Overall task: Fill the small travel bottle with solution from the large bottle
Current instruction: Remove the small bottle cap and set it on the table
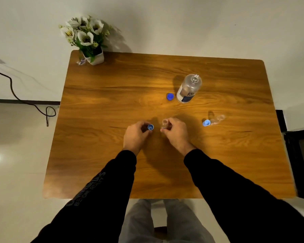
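Left hand [136, 133] pinches small light-blue cap [150, 127], kept clear of the mouth. Right hand [175, 131] grips small clear travel bottle [164, 124] upright on wooden table [112, 106], steadying it. Large clear solution bottle [189, 89] stands uncapped beyond, presumably ready for pouring.

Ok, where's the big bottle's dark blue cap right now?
Head view: the dark blue cap sits on the table, just left of the uncapped large bottle, beyond both hands.
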